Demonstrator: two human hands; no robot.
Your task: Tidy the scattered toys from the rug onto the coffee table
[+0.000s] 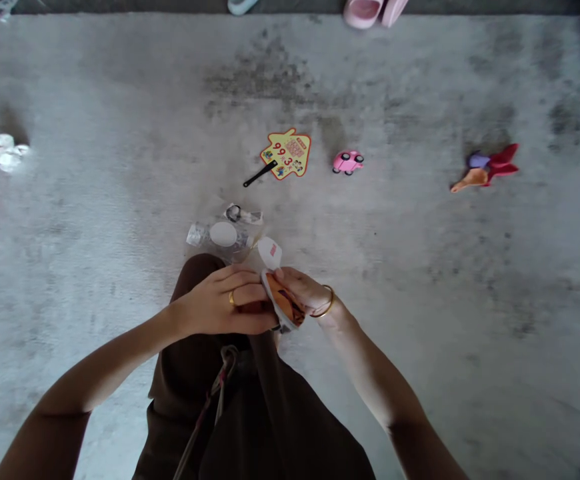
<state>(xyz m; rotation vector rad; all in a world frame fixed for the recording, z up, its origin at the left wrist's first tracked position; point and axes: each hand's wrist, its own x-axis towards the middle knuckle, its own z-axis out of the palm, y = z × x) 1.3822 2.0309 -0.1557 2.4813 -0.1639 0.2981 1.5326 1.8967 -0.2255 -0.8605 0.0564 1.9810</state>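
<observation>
The grey floor (pixel 120 167) fills most of the view, with the person's brown clothing (pixel 285 413) spread across the bottom centre. Over the lap the left hand (pixel 230 300) lies flat-backed, its fingers bent in narrowly against one edge of the orange packet; the right hand (pixel 305 290) pinches the opposite upper edge, its thumb on top, so both hands hold it. On the floor just beyond the knee lies a clear plastic piece (pixel 223 234) with a pale oval patch, whether a bottle or a wrapper I cannot tell. Farther off are a yellow house-shaped sign (pixel 286 155) with a black handle and, well to the right, a cluster of red, purple and orange pieces (pixel 503 160). Smaller than these, the orange packet (pixel 284 297) sits tilted between the two hands, partly covered by their fingers. The step in hand seems to be handling this packet close to the body; the next move would probably call for a firm grip from one hand while the other shifts along the edge, with care not to crush it, as its walls look thin. Smaller again are a pink toy car (pixel 346 162) beside the sign, a white tag (pixel 269 253) just beyond the packet, perhaps attached to it, and lastly a ring (pixel 231 297) on the left hand.
</observation>
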